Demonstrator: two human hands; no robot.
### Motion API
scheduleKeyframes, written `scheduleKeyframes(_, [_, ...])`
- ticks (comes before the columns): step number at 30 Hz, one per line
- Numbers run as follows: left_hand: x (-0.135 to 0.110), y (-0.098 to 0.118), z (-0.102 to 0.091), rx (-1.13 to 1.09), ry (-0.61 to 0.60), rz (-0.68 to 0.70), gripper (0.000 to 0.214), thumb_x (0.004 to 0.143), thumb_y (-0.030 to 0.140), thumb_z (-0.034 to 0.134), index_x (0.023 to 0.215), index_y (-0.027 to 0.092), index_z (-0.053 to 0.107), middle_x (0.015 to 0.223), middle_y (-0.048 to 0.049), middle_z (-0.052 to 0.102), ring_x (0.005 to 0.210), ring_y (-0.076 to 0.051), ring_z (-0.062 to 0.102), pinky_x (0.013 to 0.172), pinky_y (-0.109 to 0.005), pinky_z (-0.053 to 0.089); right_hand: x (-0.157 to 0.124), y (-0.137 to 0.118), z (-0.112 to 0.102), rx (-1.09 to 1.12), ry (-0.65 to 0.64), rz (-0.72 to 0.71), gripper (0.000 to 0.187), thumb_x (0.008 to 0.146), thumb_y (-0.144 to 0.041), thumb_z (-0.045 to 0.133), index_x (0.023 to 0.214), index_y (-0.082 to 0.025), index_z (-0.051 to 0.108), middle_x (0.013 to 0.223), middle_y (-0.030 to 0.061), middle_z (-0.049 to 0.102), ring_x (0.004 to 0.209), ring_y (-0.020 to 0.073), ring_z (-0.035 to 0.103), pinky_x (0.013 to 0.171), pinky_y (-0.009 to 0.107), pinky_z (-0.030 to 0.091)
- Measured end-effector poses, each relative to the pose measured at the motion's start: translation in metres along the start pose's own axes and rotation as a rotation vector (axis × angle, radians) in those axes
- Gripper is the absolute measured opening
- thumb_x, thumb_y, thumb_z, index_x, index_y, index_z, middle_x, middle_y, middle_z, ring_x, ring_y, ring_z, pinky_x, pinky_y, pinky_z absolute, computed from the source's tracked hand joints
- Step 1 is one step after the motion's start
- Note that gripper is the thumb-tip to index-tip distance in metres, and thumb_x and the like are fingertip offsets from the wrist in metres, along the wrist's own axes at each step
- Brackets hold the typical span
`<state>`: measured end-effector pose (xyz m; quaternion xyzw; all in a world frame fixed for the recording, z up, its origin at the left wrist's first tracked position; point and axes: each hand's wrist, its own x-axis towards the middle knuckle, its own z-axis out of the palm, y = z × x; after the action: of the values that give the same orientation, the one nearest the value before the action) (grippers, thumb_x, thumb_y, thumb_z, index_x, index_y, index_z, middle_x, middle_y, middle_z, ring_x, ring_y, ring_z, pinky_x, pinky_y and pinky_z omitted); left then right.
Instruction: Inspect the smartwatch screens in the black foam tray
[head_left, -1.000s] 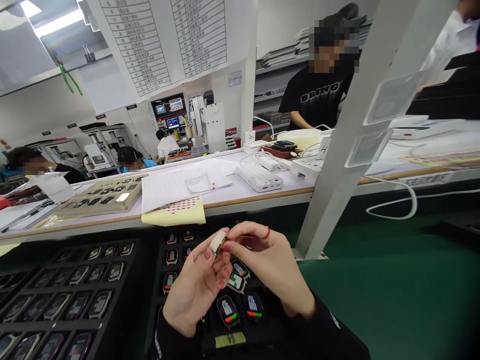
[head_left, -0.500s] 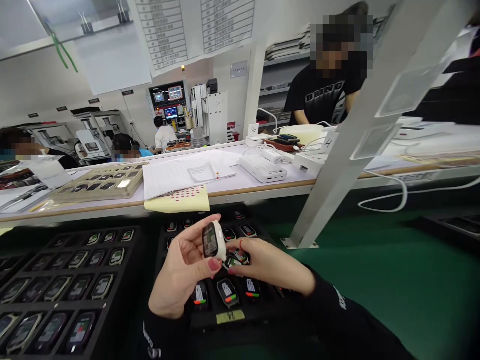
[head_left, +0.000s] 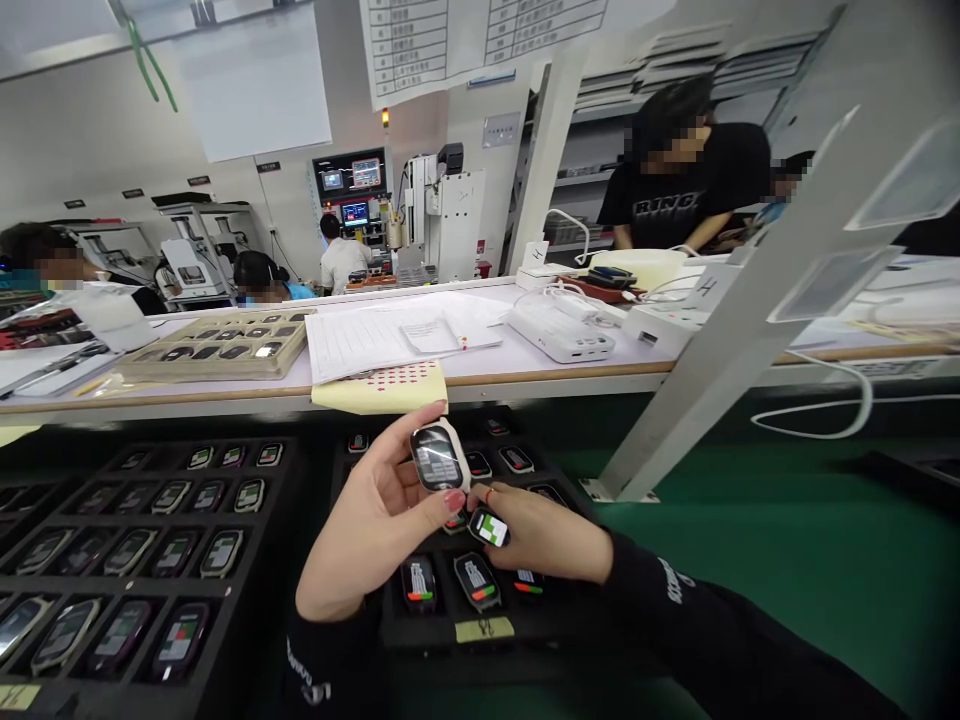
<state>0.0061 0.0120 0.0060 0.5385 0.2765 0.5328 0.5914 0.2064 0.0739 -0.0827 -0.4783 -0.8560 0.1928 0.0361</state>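
A pale-cased smartwatch (head_left: pixel 438 459) without a strap is gripped at its edges by my left hand (head_left: pixel 375 520), its screen tilted up toward me. Just below and to its right, my right hand (head_left: pixel 551 530) is closed on a dark smartwatch (head_left: pixel 490 528) whose lit screen shows white and green; some of its fingers are hidden. Both hands are above a black foam tray (head_left: pixel 420 637). In the tray's near row lie several more smartwatches, among them one (head_left: pixel 477 580) with white text and a red-green bar.
Another black tray (head_left: pixel 217 595) filled with smartwatches lies to the left. Behind is a raised shelf with papers (head_left: pixel 360 340), a beige parts tray (head_left: pixel 285 362) and a white power bank (head_left: pixel 561 330). A slanted metal post (head_left: pixel 697 370) stands at the right. Co-workers are beyond.
My left hand has turned the pale smartwatch so its screen faces me more. The dark smartwatch in my right hand has turned its screen toward me. The view has shifted slightly.
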Motion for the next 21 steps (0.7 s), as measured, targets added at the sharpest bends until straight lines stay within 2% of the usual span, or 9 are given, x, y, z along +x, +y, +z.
scheduleKeyframes(2, [0.001,-0.001,-0.005,0.043,0.055,-0.003,0.059,0.077,0.015,0.073,0.130,0.028,0.055,0.103,-0.0043,0.063,0.087,-0.013,0.060,0.081,-0.022,0.051,0.004,-0.003,-0.005,-0.035,-0.038,0.001,0.039,0.066,-0.015,0.069,0.103,-0.015,0.057,0.092,0.0083,0.063,0.086,0.0283,0.062,0.075,0.031,0.045])
scheduleKeyframes(4, [0.004,-0.004,-0.009,0.088,0.114,0.007,0.060,0.076,0.015,0.074,0.132,0.028,0.054,0.105,-0.0045,0.064,0.087,-0.013,0.060,0.080,-0.021,0.050,0.008,-0.007,-0.012,-0.003,-0.017,-0.004,0.037,0.066,-0.013,0.068,0.101,-0.015,0.057,0.087,0.0074,0.064,0.083,0.0272,0.062,0.072,0.031,0.045])
scheduleKeyframes(7, [0.010,-0.012,-0.015,0.170,0.185,0.021,0.064,0.077,0.017,0.073,0.135,0.029,0.050,0.106,-0.0045,0.064,0.086,-0.014,0.060,0.075,-0.020,0.050,0.011,-0.014,-0.027,0.204,0.138,-0.035,0.032,0.070,-0.015,0.064,0.101,-0.016,0.058,0.082,0.0039,0.065,0.076,0.0224,0.062,0.067,0.027,0.044])
scheduleKeyframes(10, [0.017,-0.019,-0.017,0.249,0.208,0.019,0.065,0.078,0.019,0.071,0.138,0.029,0.046,0.109,-0.0050,0.063,0.089,-0.016,0.060,0.077,-0.022,0.050,0.008,-0.023,-0.045,0.460,0.309,-0.048,0.037,0.077,-0.025,0.061,0.113,-0.017,0.057,0.079,0.0012,0.064,0.066,0.0185,0.059,0.058,0.026,0.044])
scheduleKeyframes(13, [0.021,-0.023,-0.016,0.308,0.211,0.013,0.065,0.080,0.021,0.069,0.139,0.031,0.043,0.112,-0.0049,0.061,0.095,-0.017,0.060,0.083,-0.025,0.050,0.002,-0.029,-0.055,0.670,0.364,-0.071,0.038,0.080,-0.032,0.060,0.116,-0.020,0.056,0.077,0.0000,0.061,0.060,0.0163,0.054,0.051,0.025,0.041])
scheduleKeyframes(16, [0.024,-0.025,-0.014,0.369,0.234,0.019,0.062,0.081,0.022,0.067,0.138,0.031,0.042,0.107,-0.0041,0.060,0.093,-0.015,0.059,0.084,-0.025,0.050,0.002,-0.029,-0.053,0.877,0.424,-0.109,0.034,0.081,-0.035,0.064,0.109,-0.020,0.053,0.078,-0.0004,0.056,0.064,0.0148,0.051,0.054,0.024,0.041])
scheduleKeyframes(18, [0.026,-0.027,-0.014,0.396,0.257,0.018,0.058,0.082,0.022,0.066,0.135,0.030,0.044,0.105,-0.0033,0.060,0.091,-0.013,0.059,0.082,-0.024,0.050,0.005,-0.026,-0.048,1.008,0.454,-0.103,0.038,0.081,-0.041,0.066,0.108,-0.019,0.051,0.078,-0.0001,0.055,0.065,0.0145,0.050,0.054,0.023,0.041])
scheduleKeyframes(21, [0.030,-0.029,-0.014,0.405,0.262,0.027,0.052,0.083,0.022,0.065,0.131,0.030,0.047,0.109,-0.0030,0.060,0.094,-0.013,0.059,0.081,-0.022,0.050,0.008,-0.021,-0.042,1.157,0.363,-0.115,0.055,0.082,-0.048,0.068,0.123,-0.019,0.045,0.093,0.0058,0.061,0.069,0.0156,0.052,0.049,0.022,0.041])
